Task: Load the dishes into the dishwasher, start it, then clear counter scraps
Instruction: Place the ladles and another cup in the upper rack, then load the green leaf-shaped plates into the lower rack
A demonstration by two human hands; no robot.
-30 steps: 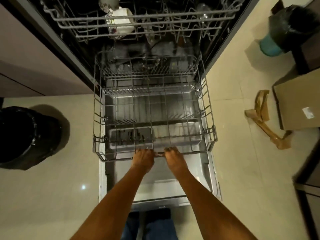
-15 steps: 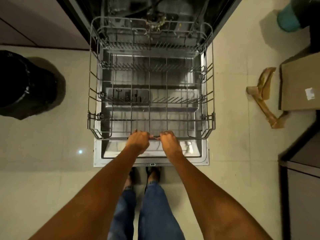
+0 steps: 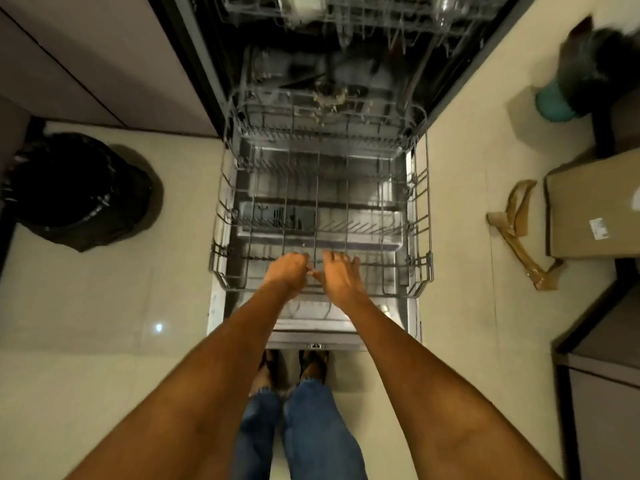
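Observation:
The empty grey wire lower rack is pulled out over the open dishwasher door. My left hand rests at the middle of the rack's front top wire with its fingers curled around it. Beside it, my right hand hovers at the same wire with fingers spread and nothing in it. Above, the upper rack carries a white cup and a clear glass. Food scraps lie on the tub floor behind the lower rack.
A black lined bin stands on the floor to the left. On the right are a cardboard box, crumpled brown paper and a teal bin with a black bag. My feet stand at the door's front edge.
The lower rack slid out toward me over the door. My right hand has since opened off the front wire, while the left stays curled there.

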